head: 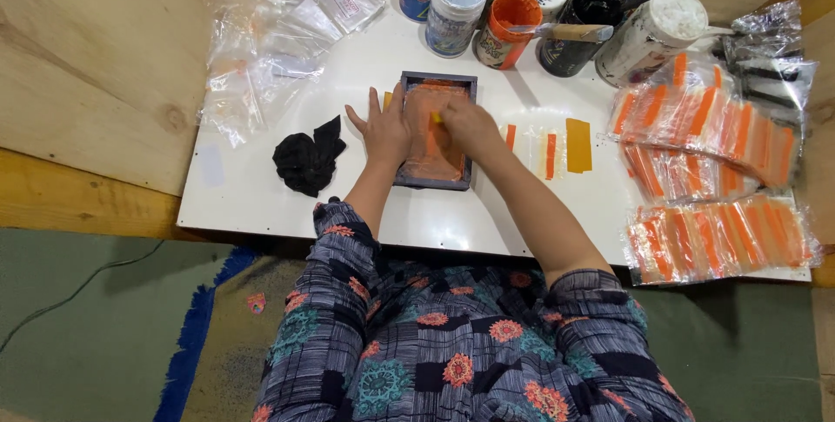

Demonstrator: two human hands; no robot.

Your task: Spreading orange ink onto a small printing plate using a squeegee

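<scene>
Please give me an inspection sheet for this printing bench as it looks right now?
Surface: white board on a wooden bench.
Job's things: small screen frame, orange ink inside; printed strips beside it.
Clutter: black rag, clear bags, ink jars, packed orange strips.
Grippers: left hand flat on the frame; right hand pressing a small yellow piece on the screen.
Cables: one on the green floor.
Surroundings: blue-fringed mat.
</scene>
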